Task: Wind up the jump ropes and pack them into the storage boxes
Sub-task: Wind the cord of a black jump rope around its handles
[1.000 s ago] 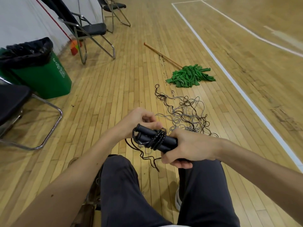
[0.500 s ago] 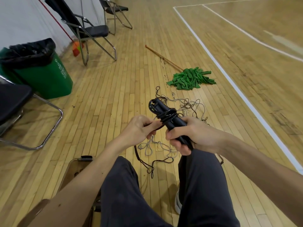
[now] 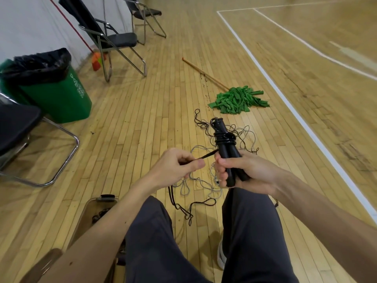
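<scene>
Above the knees, the right hand (image 3: 247,172) grips the upright paired jump-rope handles (image 3: 225,152), while the left hand (image 3: 175,164), just beside them, pinches the taut cord (image 3: 206,156) running sideways from the wraps.

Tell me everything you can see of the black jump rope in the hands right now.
The black jump rope is a bundle: two matte handles side by side, pointing up and away, with glossy cord wound in several tight turns round their upper part. The right hand grips the handles' lower ends. A short free tail runs taut from the bundle to the left hand, which pinches it.
</scene>
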`<state>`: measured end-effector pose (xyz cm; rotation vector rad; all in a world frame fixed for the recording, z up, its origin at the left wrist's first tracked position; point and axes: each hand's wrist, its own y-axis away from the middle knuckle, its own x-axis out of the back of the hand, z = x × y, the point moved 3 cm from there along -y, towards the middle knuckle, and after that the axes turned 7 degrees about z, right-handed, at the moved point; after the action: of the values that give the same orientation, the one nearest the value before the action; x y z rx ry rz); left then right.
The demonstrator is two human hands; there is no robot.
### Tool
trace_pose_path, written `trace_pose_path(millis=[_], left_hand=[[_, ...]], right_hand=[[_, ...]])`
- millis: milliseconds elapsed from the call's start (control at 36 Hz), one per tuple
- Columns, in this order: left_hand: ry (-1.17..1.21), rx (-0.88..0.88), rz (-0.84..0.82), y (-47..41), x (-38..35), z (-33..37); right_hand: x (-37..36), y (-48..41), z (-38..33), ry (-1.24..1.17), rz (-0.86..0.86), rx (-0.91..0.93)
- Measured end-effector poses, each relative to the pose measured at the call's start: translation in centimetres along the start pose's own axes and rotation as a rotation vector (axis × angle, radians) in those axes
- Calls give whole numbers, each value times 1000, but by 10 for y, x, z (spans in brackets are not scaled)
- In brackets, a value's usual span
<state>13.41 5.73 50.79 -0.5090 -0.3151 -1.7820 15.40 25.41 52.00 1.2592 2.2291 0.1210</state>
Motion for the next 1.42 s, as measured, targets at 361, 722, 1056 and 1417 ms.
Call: trace_pose_path(millis=[361, 722, 1056, 1417], left_hand=[[-300, -74, 32, -2, 22, 6], [-474, -58, 28, 0, 23, 1], [-727, -299, 123, 11, 27, 19], [-805, -801, 197, 8, 24, 66]], right_hand=[[3, -7, 12, 82, 223, -74], [22, -22, -1, 116, 466, 49], [61, -29, 12, 214, 652, 0], [46, -33, 24, 326, 535, -105]])
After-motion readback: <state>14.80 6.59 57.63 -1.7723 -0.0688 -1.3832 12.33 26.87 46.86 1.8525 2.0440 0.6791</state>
